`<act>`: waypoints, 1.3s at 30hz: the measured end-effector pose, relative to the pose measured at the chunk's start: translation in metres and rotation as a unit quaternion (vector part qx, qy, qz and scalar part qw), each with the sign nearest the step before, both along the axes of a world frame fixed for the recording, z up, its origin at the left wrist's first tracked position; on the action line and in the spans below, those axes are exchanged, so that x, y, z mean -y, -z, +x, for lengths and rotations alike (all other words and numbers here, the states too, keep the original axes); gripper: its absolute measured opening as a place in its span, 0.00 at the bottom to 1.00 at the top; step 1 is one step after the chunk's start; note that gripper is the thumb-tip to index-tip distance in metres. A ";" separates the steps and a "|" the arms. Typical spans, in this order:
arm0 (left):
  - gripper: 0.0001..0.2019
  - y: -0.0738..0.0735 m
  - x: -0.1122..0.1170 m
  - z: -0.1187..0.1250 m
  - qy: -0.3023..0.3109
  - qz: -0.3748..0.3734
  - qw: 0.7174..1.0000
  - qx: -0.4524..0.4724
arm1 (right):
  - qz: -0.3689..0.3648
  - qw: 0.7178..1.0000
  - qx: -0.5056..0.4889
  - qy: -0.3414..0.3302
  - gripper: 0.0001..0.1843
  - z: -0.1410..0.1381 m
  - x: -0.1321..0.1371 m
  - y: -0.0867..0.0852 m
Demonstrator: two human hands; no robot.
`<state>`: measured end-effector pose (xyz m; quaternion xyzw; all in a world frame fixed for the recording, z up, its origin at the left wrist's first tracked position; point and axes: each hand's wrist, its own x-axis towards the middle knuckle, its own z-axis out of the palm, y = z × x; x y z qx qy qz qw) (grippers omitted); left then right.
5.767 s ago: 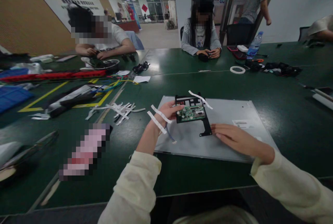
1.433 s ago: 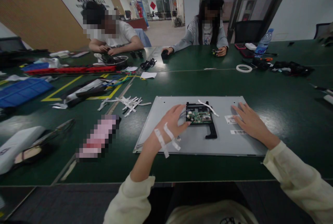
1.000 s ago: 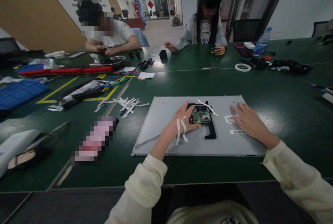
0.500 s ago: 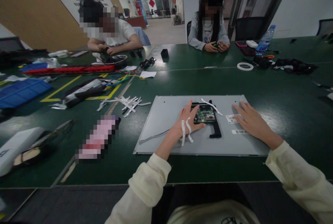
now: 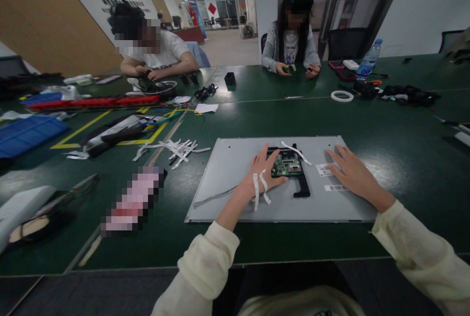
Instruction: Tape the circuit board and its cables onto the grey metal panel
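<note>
A flat grey metal panel (image 5: 227,174) lies on the green table in front of me. Fingers spread, my left hand (image 5: 261,171) rests at the left side of a green circuit board (image 5: 288,167); two white tape strips (image 5: 260,190) are stuck across the back of this hand. Around the board is a black plastic bracket (image 5: 303,185), with another curved white strip (image 5: 296,152) over its top edge. My right hand (image 5: 354,176) lies flat and open on the panel's right part, beside a white label (image 5: 323,170) and a barcode sticker (image 5: 335,188). A grey cable (image 5: 215,197) runs out from under my left wrist.
Left of the panel are a pile of white strips (image 5: 183,152), a phone (image 5: 135,201) and a blue tray (image 5: 29,135). A tape roll (image 5: 341,96) and a water bottle (image 5: 370,59) stand farther right. Two people sit across the table, handling small things.
My hands keep their places on the panel while the view shifts slightly. Across the table, the right-hand person's hands have moved apart, a small green thing in one.
</note>
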<state>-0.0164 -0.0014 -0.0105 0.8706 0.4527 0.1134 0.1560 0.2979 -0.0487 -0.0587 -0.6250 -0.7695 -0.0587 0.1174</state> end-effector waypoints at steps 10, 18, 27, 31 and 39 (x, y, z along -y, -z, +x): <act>0.45 0.004 -0.001 0.001 -0.013 -0.008 1.000 -0.002 | -0.001 1.000 0.017 -0.004 0.30 0.000 0.000 0.001; 0.44 -0.016 0.008 0.009 0.006 0.014 1.000 -0.025 | 0.001 1.000 0.016 -0.002 0.31 -0.001 0.000 0.000; 0.24 -0.023 -0.006 0.058 -0.032 0.050 0.998 0.018 | -0.004 0.999 -0.028 0.019 0.30 0.009 -0.005 0.005; 0.24 -0.016 -0.013 0.060 -0.045 0.055 0.997 0.007 | -0.012 0.999 -0.040 0.022 0.32 0.004 -0.001 0.003; 0.30 0.000 -0.017 0.052 -0.058 0.062 0.996 -0.007 | -0.007 1.000 0.017 0.020 0.30 -0.017 0.003 0.000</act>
